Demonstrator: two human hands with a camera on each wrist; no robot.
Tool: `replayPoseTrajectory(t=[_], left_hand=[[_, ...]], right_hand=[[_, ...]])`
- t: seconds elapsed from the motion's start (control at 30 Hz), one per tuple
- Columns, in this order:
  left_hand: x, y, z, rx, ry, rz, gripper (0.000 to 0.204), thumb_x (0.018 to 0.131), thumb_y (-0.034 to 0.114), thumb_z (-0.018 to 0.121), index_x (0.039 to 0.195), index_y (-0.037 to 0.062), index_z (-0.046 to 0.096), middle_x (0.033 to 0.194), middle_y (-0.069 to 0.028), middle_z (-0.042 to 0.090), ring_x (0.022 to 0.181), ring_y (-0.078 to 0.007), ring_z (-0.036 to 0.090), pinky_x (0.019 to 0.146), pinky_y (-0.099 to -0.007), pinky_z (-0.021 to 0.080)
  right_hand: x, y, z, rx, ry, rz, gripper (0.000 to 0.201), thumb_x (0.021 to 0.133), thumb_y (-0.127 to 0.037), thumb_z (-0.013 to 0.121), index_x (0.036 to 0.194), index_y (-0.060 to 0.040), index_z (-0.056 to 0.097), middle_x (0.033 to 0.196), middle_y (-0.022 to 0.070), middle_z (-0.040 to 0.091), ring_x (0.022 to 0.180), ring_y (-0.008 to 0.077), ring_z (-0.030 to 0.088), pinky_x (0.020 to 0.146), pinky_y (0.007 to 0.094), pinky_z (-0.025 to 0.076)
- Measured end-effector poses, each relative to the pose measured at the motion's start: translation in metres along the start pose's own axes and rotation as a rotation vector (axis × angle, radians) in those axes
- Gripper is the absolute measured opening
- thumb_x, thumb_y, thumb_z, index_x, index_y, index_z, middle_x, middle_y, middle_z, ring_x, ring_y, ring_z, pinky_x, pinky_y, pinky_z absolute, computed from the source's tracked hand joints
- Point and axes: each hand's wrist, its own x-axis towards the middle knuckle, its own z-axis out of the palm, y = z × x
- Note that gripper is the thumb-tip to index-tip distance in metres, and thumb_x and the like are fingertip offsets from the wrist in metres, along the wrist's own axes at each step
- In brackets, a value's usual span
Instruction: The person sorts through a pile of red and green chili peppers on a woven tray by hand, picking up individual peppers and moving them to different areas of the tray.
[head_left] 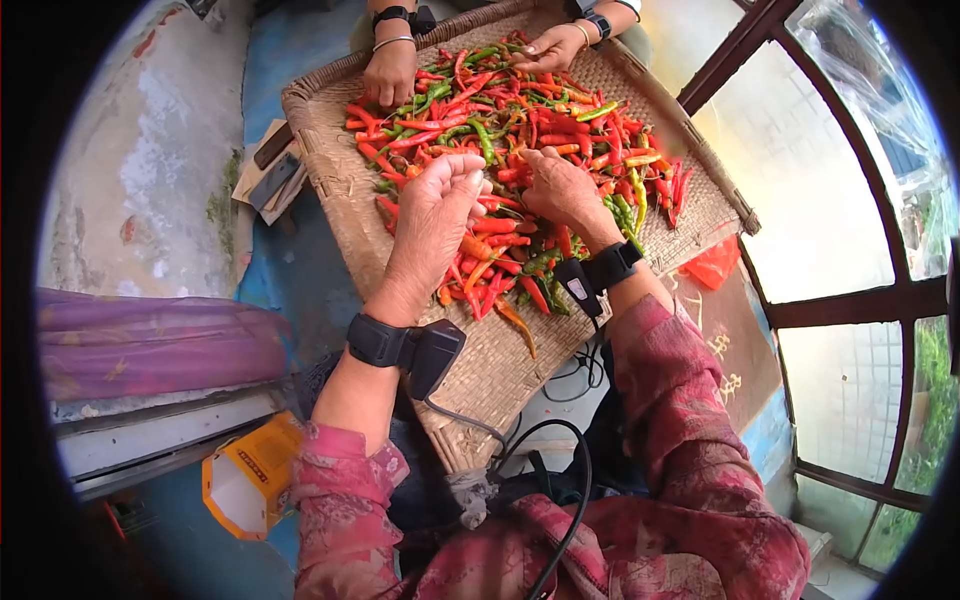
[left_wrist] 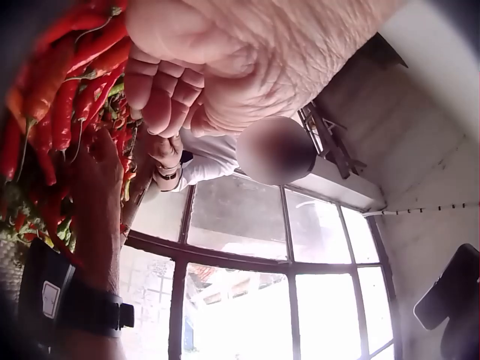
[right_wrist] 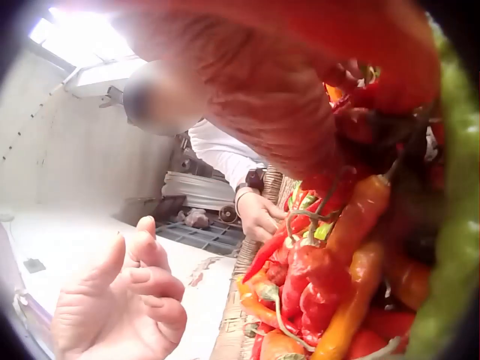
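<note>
Red, orange and green chili peppers (head_left: pixel 500 240) lie heaped on a woven tray (head_left: pixel 340 190). My left hand (head_left: pixel 435 215) is raised over the near left part of the heap. In the right wrist view this left hand (right_wrist: pixel 135 300) shows loosely bent fingers with nothing in them. My right hand (head_left: pixel 565 190) reaches down into the middle of the heap, fingers among the chilies. Close up, the right hand (right_wrist: pixel 277 112) is blurred and its fingertips are hidden by peppers, so I cannot tell whether it pinches one.
Across the tray another person's hands, one (head_left: pixel 390 75) at the left and one (head_left: pixel 550 48) at the right, touch the chilies. A framed window (head_left: pixel 810 180) runs along the right. A yellow box (head_left: pixel 255 475) stands at lower left, and a black cable (head_left: pixel 575 500) crosses my lap.
</note>
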Motion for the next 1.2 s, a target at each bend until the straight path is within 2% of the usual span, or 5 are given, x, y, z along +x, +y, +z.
replayPoseTrajectory(t=[0.2, 0.3, 0.43, 0.87, 1.2], left_hand=[[-0.001, 0.001, -0.003, 0.024, -0.030, 0.000, 0.029, 0.091, 0.023, 0.050, 0.110, 0.0028, 0.055, 0.088, -0.0031, 0.059, 0.070, -0.0037, 0.050, 0.065, -0.0187, 0.044], [0.000, -0.001, -0.002, 0.024, -0.047, 0.021, 0.029, 0.091, 0.024, 0.050, 0.110, 0.0030, 0.055, 0.089, -0.0028, 0.059, 0.070, -0.0040, 0.050, 0.065, -0.0187, 0.044], [0.001, -0.001, 0.001, 0.035, -0.027, -0.002, 0.029, 0.090, 0.025, 0.051, 0.110, 0.0032, 0.055, 0.089, -0.0028, 0.059, 0.071, -0.0043, 0.050, 0.065, -0.0191, 0.044], [0.013, -0.026, 0.044, 0.062, -0.386, -0.139, 0.027, 0.093, 0.030, 0.048, 0.097, 0.0029, 0.051, 0.081, -0.0015, 0.056, 0.065, -0.0054, 0.052, 0.059, -0.0194, 0.043], [0.013, -0.021, 0.038, 0.018, -0.004, -0.089, 0.019, 0.094, 0.020, 0.041, 0.089, 0.0030, 0.047, 0.072, -0.0020, 0.050, 0.058, -0.0064, 0.047, 0.052, -0.0219, 0.041]], right_hand=[[0.017, 0.011, 0.006, -0.078, 0.010, -0.013, 0.021, 0.074, -0.019, 0.057, 0.086, -0.0024, 0.060, 0.090, 0.0178, 0.063, 0.089, 0.0351, 0.061, 0.076, 0.0442, 0.049], [0.008, 0.015, -0.018, 0.570, -0.056, 0.144, 0.015, 0.081, -0.012, 0.049, 0.076, 0.0006, 0.057, 0.058, 0.0150, 0.060, 0.066, 0.0261, 0.066, 0.055, 0.0382, 0.051], [0.000, 0.019, -0.030, 1.164, 0.153, 0.126, 0.003, 0.078, -0.003, 0.059, 0.076, -0.0026, 0.058, 0.060, -0.0020, 0.051, 0.049, 0.0066, 0.046, 0.044, 0.0216, 0.037], [-0.027, -0.002, -0.029, 1.151, 0.385, -0.108, 0.016, 0.085, -0.011, 0.060, 0.096, -0.0009, 0.056, 0.078, 0.0033, 0.059, 0.065, 0.0076, 0.056, 0.052, 0.0225, 0.047], [-0.030, 0.025, -0.054, 1.306, 0.331, 0.126, 0.028, 0.088, -0.031, 0.057, 0.097, -0.0052, 0.056, 0.073, 0.0004, 0.054, 0.052, 0.0041, 0.044, 0.044, 0.0184, 0.035]])
